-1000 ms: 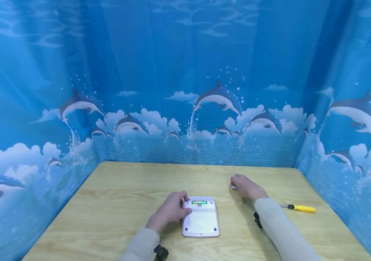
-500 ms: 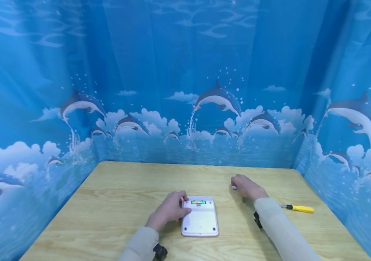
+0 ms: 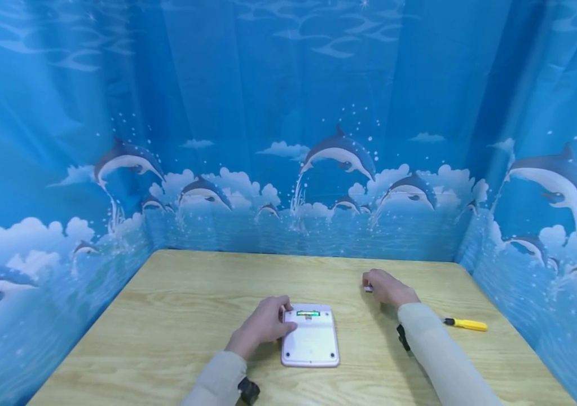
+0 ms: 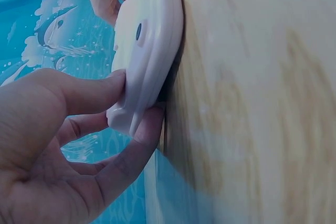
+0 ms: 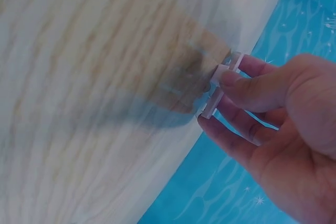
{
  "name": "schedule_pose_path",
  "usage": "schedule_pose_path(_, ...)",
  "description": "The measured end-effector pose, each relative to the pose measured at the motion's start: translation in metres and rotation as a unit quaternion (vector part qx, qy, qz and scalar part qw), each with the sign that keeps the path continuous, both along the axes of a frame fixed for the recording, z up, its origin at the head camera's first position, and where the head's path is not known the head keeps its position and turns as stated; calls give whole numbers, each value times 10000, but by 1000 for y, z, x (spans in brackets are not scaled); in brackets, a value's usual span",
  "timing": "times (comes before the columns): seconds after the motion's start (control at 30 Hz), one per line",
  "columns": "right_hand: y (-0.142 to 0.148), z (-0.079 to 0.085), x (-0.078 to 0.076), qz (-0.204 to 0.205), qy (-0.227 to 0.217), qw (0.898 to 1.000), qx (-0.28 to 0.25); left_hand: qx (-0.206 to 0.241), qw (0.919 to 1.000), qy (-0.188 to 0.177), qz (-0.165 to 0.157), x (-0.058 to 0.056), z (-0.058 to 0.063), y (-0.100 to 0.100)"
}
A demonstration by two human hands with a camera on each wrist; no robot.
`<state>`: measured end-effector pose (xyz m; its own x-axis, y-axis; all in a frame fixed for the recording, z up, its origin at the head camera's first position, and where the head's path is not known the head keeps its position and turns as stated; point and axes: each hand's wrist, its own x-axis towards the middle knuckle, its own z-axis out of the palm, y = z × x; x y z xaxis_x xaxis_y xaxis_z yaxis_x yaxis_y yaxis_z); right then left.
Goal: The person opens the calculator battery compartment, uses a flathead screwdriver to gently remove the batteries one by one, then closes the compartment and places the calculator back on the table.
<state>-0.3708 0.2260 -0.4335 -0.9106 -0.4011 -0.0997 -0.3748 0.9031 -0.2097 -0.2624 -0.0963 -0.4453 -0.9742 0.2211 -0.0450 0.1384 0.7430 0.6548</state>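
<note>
A white calculator-like device (image 3: 311, 341) lies back side up on the table, small dark feet at its corners. Near its far edge, a slot holds a shiny green battery (image 3: 308, 313). My left hand (image 3: 267, 321) grips the device's left edge, thumb on top and fingers beneath, as the left wrist view shows. Out to the right, my right hand (image 3: 388, 287) pinches a small white battery cover (image 5: 213, 100) between thumb and fingers, close over the tabletop. In the right wrist view the cover is a narrow strip with a tab, partly behind the thumb.
A yellow-handled screwdriver (image 3: 466, 325) lies right of my right forearm, its shaft partly behind the sleeve. The wood-grain table (image 3: 207, 293) ends at a blue dolphin-print curtain (image 3: 247, 225) at the back and sides.
My right hand has shifted slightly to the right with the battery cover, and its sleeve now hides more of the screwdriver's shaft. My left hand keeps its grip on the device.
</note>
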Motion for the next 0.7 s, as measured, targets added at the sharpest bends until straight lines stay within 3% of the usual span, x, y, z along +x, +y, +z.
schedule_pose_path(0.7,5,0,-2,-77,-45,9998,-168,-60,9999,-74,94,0,-1,1)
